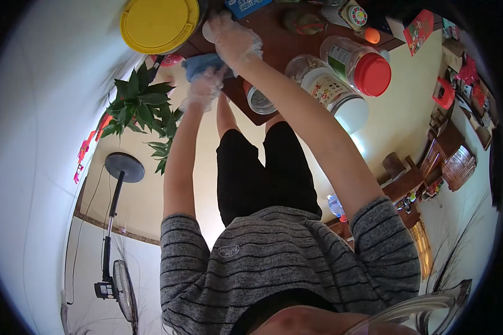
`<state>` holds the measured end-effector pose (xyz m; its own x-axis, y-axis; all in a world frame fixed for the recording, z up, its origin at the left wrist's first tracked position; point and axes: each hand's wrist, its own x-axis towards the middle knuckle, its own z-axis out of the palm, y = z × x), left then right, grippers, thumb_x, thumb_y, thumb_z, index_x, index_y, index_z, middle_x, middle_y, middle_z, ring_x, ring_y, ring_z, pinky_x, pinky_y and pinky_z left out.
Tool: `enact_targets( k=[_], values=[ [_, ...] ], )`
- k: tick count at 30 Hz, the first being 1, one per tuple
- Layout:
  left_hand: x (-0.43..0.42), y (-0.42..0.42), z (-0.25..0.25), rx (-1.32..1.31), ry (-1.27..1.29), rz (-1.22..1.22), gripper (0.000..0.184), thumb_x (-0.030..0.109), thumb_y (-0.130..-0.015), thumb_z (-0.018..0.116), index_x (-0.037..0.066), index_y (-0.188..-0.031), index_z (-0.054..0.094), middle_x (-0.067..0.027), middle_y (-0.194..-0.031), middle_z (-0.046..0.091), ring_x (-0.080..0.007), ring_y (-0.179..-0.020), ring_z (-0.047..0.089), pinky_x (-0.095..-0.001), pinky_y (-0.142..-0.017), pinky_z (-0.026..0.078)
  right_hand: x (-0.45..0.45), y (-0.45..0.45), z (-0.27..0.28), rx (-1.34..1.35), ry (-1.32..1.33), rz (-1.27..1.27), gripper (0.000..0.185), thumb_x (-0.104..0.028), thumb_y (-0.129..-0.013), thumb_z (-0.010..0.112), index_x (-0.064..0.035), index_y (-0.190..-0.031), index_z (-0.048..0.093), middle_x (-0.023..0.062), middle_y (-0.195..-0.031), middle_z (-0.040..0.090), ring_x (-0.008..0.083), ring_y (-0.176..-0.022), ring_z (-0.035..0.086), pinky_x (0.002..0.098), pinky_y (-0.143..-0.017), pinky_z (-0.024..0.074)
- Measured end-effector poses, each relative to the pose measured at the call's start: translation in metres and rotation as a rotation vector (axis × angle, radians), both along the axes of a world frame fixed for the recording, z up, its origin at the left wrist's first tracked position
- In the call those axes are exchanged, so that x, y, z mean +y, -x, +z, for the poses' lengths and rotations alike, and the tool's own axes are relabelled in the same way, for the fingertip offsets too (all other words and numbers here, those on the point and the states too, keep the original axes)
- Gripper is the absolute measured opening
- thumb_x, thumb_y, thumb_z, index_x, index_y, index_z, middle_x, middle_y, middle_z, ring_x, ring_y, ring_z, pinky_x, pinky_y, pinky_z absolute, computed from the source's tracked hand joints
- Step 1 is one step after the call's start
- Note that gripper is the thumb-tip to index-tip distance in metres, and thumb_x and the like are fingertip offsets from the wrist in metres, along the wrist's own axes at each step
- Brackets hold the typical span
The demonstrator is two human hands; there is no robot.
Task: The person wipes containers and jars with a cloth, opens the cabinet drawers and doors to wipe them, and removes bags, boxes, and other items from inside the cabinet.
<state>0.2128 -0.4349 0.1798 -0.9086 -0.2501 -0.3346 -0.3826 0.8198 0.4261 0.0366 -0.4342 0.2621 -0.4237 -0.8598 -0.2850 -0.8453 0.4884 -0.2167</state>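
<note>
My left hand [207, 86], in a clear plastic glove, is closed on a bunched blue cloth [202, 66] near the table's edge. Just beyond it, my right hand [232, 42], also gloved, bends over the tabletop with its fingers curled at a pale, rounded thing [208, 32] that is mostly hidden. A tub with a yellow lid [159, 25] stands to the left of the hands. Under my right forearm sits a small jar [258, 100], partly covered.
On the brown table [268, 28], right of my arm, are a labelled clear jar [327, 89] and a red-lidded jar [369, 72]. An orange ball-like thing [372, 36] and a blue packet [246, 6] lie farther back. Left are a leafy plant [142, 100] and a standing fan [123, 290].
</note>
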Motion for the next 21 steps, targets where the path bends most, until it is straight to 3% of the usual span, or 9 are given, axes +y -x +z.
enact_targets(
  k=[3,7,9,12,15,18,21],
  values=[
    [-0.007,-0.022,-0.013,-0.014,-0.026,0.140,0.053,0.015,-0.077,0.055,0.021,-0.129,0.045,-0.0120,-0.088,0.056,-0.0288,-0.067,0.060,-0.0402,-0.058,0.049,0.015,0.004,-0.011,-0.015,0.110,-0.021,0.058,-0.025,-0.072,0.063,-0.0070,-0.123,0.043,0.0130,-0.093,0.053,0.0271,-0.079,0.062,0.0416,-0.060,0.0531],
    [0.002,-0.028,-0.035,0.049,0.050,0.200,0.047,0.014,-0.081,0.050,0.018,-0.128,0.047,-0.0144,-0.091,0.058,-0.0321,-0.072,0.061,-0.0420,-0.058,0.049,0.032,0.000,0.005,-0.241,0.024,-0.126,0.073,-0.030,-0.068,0.069,-0.0057,-0.129,0.037,0.0170,-0.102,0.050,0.0306,-0.085,0.061,0.0424,-0.066,0.0526],
    [0.002,-0.021,-0.027,-0.067,-0.185,0.391,0.045,0.015,-0.081,0.049,0.013,-0.126,0.048,-0.0149,-0.092,0.058,-0.0332,-0.074,0.061,-0.0422,-0.058,0.050,0.044,-0.005,0.027,-0.340,0.043,-0.263,0.079,-0.030,-0.063,0.074,-0.0050,-0.129,0.037,0.0186,-0.110,0.048,0.0332,-0.086,0.060,0.0414,-0.069,0.0517],
    [0.004,-0.015,-0.030,-0.127,-0.224,0.425,0.046,0.014,-0.081,0.049,0.007,-0.127,0.045,-0.0166,-0.093,0.058,-0.0331,-0.074,0.061,-0.0413,-0.059,0.050,0.068,-0.008,0.056,-0.307,0.367,-0.368,0.071,-0.029,-0.068,0.072,-0.0018,-0.126,0.041,0.0148,-0.104,0.053,0.0276,-0.079,0.061,0.0358,-0.066,0.0517],
    [0.003,-0.013,-0.044,-0.067,-0.089,0.311,0.053,0.013,-0.081,0.048,0.004,-0.132,0.036,-0.0192,-0.094,0.057,-0.0322,-0.075,0.061,-0.0396,-0.059,0.050,0.085,-0.009,0.086,-0.961,0.470,-0.806,0.067,-0.036,-0.072,0.070,0.0027,-0.120,0.043,0.0171,-0.107,0.052,0.0235,-0.077,0.060,0.0348,-0.062,0.0519],
    [0.001,0.007,-0.029,-0.041,0.015,0.292,0.061,0.012,-0.080,0.048,0.003,-0.137,0.027,-0.0216,-0.096,0.056,-0.0311,-0.077,0.062,-0.0378,-0.062,0.050,0.091,0.005,0.123,-1.346,0.381,-1.091,0.046,-0.034,-0.081,0.061,-0.0057,-0.115,0.048,0.0030,-0.084,0.057,0.0098,-0.068,0.057,0.0188,-0.054,0.0458],
    [-0.005,0.031,-0.010,-0.219,0.061,0.264,0.067,0.011,-0.078,0.048,-0.002,-0.138,0.020,-0.0230,-0.104,0.053,-0.0310,-0.085,0.061,-0.0362,-0.068,0.050,0.101,0.016,0.122,-1.786,0.488,-1.448,0.039,-0.038,-0.083,0.059,-0.0089,-0.108,0.050,0.0041,-0.086,0.058,0.0096,-0.060,0.055,0.0190,-0.048,0.0440]
  ],
)
